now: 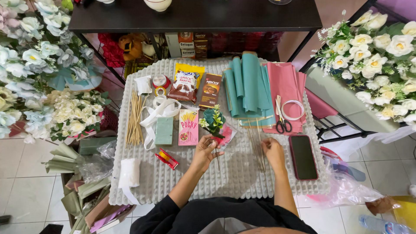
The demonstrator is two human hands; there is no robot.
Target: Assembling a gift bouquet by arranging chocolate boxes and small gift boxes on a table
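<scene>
In the middle of the frame the left hand [207, 151] is pinched on the thin stem of a small green fake flower sprig [213, 121], while the right hand [274, 152] rests with fingers curled on thin wooden sticks [256, 147] on the grey bumpy mat [234, 173].

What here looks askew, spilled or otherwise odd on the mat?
Little stands out. The white ribbon lies loose and tangled across the green foam block, and a pink plastic bag sprawls on the floor by the mat. The rest sits in tidy rows.
</scene>
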